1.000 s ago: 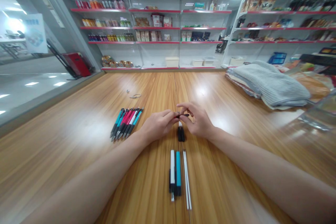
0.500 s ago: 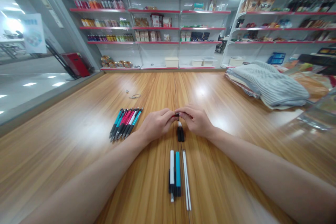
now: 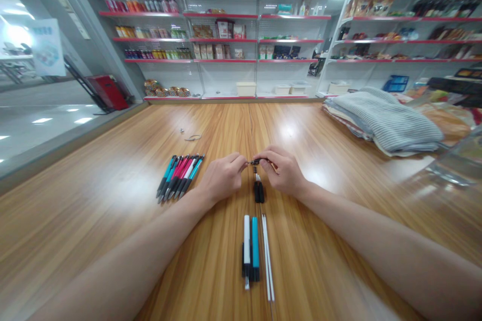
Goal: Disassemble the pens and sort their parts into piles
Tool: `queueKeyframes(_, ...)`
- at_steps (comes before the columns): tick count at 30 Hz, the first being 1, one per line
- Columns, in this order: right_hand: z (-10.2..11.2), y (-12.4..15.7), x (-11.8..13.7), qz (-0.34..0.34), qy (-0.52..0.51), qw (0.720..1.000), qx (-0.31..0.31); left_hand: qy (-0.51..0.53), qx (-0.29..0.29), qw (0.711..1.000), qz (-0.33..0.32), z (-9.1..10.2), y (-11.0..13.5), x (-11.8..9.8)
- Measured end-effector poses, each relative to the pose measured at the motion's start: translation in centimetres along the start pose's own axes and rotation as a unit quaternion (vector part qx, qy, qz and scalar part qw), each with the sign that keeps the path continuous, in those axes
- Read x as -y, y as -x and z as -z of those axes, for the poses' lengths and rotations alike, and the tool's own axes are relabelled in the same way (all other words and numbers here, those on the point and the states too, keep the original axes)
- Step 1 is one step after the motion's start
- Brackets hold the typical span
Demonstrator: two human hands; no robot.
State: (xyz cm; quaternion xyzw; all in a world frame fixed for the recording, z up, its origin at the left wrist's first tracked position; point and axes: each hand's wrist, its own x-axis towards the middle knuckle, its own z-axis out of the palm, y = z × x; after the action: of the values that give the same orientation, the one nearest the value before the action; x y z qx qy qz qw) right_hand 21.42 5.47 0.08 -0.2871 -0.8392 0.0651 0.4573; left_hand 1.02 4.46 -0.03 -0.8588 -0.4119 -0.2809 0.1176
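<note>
My left hand (image 3: 225,174) is closed in a pinch over the table, at a tiny piece too small to name. Opposite it, my right hand (image 3: 282,170) pinches a small black pen part (image 3: 256,161) that points toward the left fingertips. Just below the fingers lie two black pen grips (image 3: 259,192) with pale tips at their far ends. Closer to me are a white pen barrel (image 3: 247,238) and a blue pen barrel (image 3: 255,242), side by side. Two thin white ink refills (image 3: 267,261) lie to their right.
Several assembled pens (image 3: 181,177) lie in a row left of my left hand. Beyond them are a thin curved strip (image 3: 193,138) and a small metallic bit (image 3: 182,131). Folded cloths (image 3: 387,118) and a clear container (image 3: 461,158) stand right. Stocked shelves (image 3: 222,40) face the table.
My left fingertips have drawn slightly left, away from the right ones, opening a small gap where the black part shows. My right hand has hardly moved.
</note>
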Motion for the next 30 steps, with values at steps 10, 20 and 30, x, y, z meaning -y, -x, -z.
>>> queueKeyframes(10, 0.0, 0.1, -0.1, -0.006, 0.02, 1.0, 0.012, -0.038, 0.029, 0.999, -0.003, 0.0, 0.0, 0.0)
queueKeyframes(20, 0.0, -0.1, 0.0, -0.106, 0.017, 0.993, -0.057, -0.042, 0.022, 0.999, 0.01, 0.2, 0.2, 0.3)
queueKeyframes(30, -0.6, 0.5, -2.2, -0.236, 0.121, 0.963, 0.041, -0.05, 0.04, 0.998, 0.028, 0.1, 0.3, 0.4)
